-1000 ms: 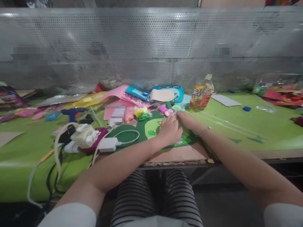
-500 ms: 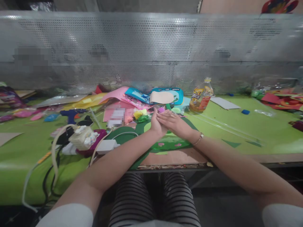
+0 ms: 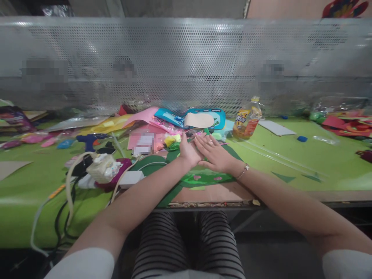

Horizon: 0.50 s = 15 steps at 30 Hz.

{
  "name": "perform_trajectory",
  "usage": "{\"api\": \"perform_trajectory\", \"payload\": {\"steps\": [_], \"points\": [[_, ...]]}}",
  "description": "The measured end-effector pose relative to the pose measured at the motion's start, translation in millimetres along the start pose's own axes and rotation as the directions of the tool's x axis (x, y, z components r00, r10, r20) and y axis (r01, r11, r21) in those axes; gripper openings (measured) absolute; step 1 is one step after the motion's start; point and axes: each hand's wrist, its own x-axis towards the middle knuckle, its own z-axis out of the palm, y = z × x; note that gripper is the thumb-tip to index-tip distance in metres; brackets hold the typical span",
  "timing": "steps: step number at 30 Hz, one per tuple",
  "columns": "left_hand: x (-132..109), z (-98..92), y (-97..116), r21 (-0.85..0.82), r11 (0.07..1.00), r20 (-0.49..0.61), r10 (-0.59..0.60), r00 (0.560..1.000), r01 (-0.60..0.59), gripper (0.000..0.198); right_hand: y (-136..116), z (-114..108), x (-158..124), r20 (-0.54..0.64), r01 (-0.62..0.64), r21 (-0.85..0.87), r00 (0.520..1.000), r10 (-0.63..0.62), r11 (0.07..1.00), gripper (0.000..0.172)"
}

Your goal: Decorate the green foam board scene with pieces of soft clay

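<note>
My left hand (image 3: 190, 152) is turned palm up above the green cut-foam piece (image 3: 207, 177), its thumb raised and fingers stretched. Across its palm lies my right hand (image 3: 215, 153), flat, palm down, fingers spread, with a bracelet at the wrist. The two palms touch or nearly touch; whether anything small is between them is hidden. Beneath both hands the green foam piece shows small pink shapes. Just beyond the fingertips are yellow and green wrapped lumps (image 3: 172, 141) and a blue cutout board (image 3: 219, 118) with a cream oval piece (image 3: 199, 120) on it.
A bottle with a yellow label (image 3: 245, 120) stands to the right. To the left are a blue glue gun (image 3: 90, 141), a cream power block (image 3: 104, 168), a white adapter (image 3: 131, 179) and loose cables. A perforated metal panel (image 3: 186, 58) rises behind the table.
My right hand has slid slightly over the left palm, and its fingers have spread more. My left hand has shifted a little left and nearer to me.
</note>
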Motion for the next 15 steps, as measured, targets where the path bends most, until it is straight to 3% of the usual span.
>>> {"api": "perform_trajectory", "payload": {"steps": [2, 6, 11, 15], "points": [[0.8, -1.3, 0.4, -0.024, 1.0, 0.028, 0.007, 1.0, -0.006, 0.086, -3.4, -0.3, -0.1, 0.005, -0.004, 0.011, 1.0, 0.004, 1.0, 0.081], [2.5, -4.2, 4.2, -0.016, 1.0, 0.036, 0.024, 0.999, -0.024, 0.079, -10.1, -1.2, 1.0, 0.04, 0.109, 0.071, 0.993, -0.112, 0.991, 0.077], [1.1, -5.8, 7.8, 0.014, 0.999, 0.037, 0.052, 0.998, -0.053, 0.081, -7.3, 1.6, 1.3, -0.013, -0.034, 0.056, 0.999, 0.035, 0.998, 0.074], [1.0, -6.4, 5.4, 0.048, 0.997, 0.065, 0.063, 0.996, -0.066, 0.079, -9.3, 2.7, 1.4, 0.025, 0.096, 0.121, 0.995, -0.1, 0.988, 0.075]]}}
